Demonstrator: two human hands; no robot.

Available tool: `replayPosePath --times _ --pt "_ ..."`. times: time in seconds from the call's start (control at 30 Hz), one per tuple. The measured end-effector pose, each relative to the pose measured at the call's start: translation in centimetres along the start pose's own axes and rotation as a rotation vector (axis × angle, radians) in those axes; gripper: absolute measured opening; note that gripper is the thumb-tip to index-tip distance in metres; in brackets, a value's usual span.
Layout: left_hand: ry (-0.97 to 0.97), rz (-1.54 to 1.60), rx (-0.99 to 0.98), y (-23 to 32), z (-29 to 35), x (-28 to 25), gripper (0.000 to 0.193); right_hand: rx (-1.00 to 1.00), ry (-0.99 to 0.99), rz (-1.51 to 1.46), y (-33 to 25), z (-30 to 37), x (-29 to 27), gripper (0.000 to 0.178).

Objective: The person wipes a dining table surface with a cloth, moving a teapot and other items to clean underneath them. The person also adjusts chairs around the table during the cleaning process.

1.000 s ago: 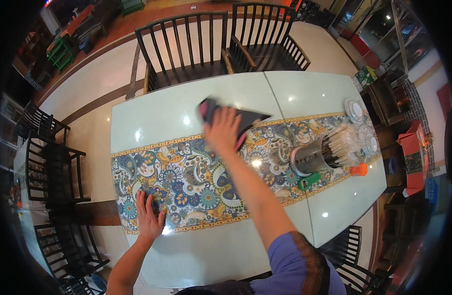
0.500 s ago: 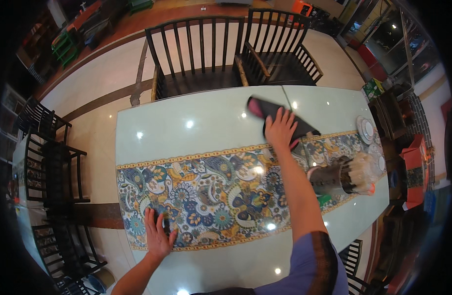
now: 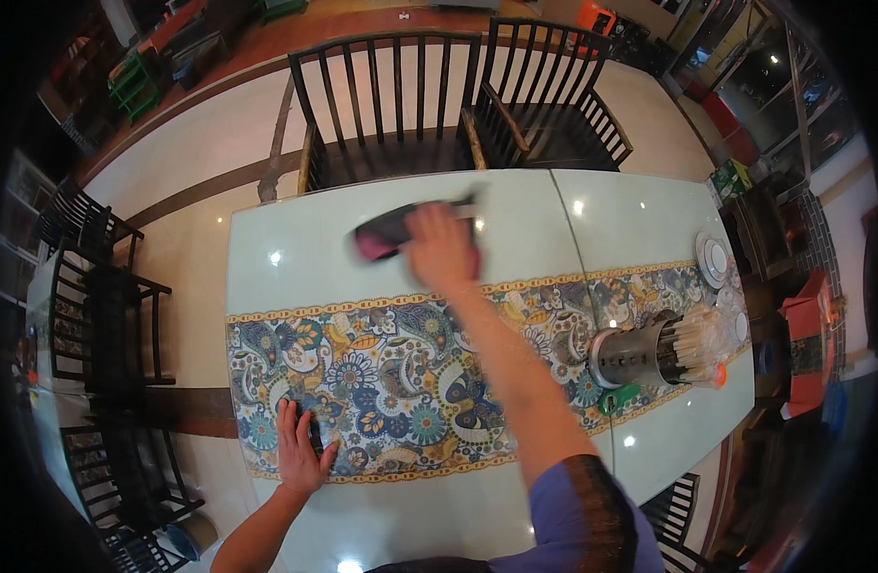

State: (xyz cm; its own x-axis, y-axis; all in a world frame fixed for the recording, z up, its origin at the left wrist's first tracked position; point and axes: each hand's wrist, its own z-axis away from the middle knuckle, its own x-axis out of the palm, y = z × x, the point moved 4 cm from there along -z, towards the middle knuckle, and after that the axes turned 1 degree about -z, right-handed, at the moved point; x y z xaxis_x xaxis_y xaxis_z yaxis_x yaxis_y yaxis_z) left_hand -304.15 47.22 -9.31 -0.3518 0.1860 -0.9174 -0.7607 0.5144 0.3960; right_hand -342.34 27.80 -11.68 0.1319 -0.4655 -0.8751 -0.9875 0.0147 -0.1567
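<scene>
My right hand (image 3: 437, 250) presses a dark cloth (image 3: 386, 232) with pinkish-red patches onto the far half of a pale, glossy table (image 3: 305, 253). Both cloth and hand are smeared by motion. At the near left, my left hand (image 3: 303, 454) lies with its fingers stretched out on a patterned table runner (image 3: 401, 382) of blue, white and yellow paisley. A narrow dark shape shows between its thumb and forefinger; I cannot make out whether it is a thing or a reflection.
Toward the table's right end a metal holder (image 3: 640, 353) full of chopsticks stands beside a small green item (image 3: 619, 399). Stacked white dishes (image 3: 713, 260) sit behind it. Two dark slatted chairs (image 3: 391, 95) line the far edge, and more chairs (image 3: 124, 315) stand at left.
My right hand has swept the cloth leftward across the far part of the table. My left hand stays in nearly the same place.
</scene>
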Motion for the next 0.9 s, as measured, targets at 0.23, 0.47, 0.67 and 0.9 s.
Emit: replayPosePath --times 0.23,0.47,0.67,0.9 --pt "-0.018 -0.025 -0.009 0.5 0.7 0.0 0.07 0.684 -0.12 0.311 14.2 -0.7 -4.4 0.053" --pt "0.003 -0.03 -0.001 -0.2 0.0 0.1 0.069 -0.045 -0.266 -0.033 -15.3 -6.0 6.3 0.065" --pt "-0.015 -0.004 -0.008 -0.5 0.0 0.0 0.07 0.081 0.012 -0.012 3.2 -6.2 1.4 0.052" --pt "0.017 0.001 0.021 0.7 -0.4 0.1 0.072 0.799 -0.086 0.386 13.0 -0.5 -2.6 0.079"
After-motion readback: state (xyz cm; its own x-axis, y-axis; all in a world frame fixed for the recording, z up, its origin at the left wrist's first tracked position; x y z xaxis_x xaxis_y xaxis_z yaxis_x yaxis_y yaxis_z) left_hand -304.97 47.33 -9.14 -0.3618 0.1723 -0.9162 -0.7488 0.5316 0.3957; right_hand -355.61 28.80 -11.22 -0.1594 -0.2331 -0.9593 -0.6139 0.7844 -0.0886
